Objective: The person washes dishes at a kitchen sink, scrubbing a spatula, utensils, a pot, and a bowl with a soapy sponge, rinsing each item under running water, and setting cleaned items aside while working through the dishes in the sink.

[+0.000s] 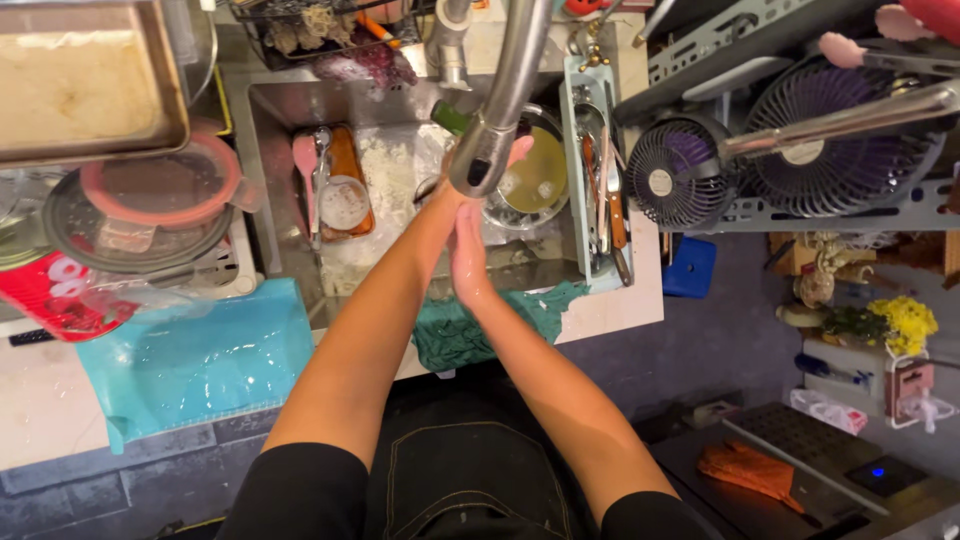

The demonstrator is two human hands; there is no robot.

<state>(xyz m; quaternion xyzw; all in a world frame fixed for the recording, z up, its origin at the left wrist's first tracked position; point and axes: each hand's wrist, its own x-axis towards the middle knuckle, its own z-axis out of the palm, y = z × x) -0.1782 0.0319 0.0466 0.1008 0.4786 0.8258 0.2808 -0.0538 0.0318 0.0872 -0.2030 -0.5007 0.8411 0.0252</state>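
Hands pressed together under faucet (487, 150), over sink (270, 110).

curved steel faucet (505, 95) hangs over the cluttered sink (400, 180).

Right above the hands hangs a shiny, smooth metal tap (500, 110). Under them the sink (270, 110) is dull grey metal, wet and splashed with white. Just below the wrists lies a soft, crumpled green cloth (455, 335). Far to the left sits a glossy blue plastic sheet (200, 360). Beside the fingers is a shiny metal bowl (535, 180).
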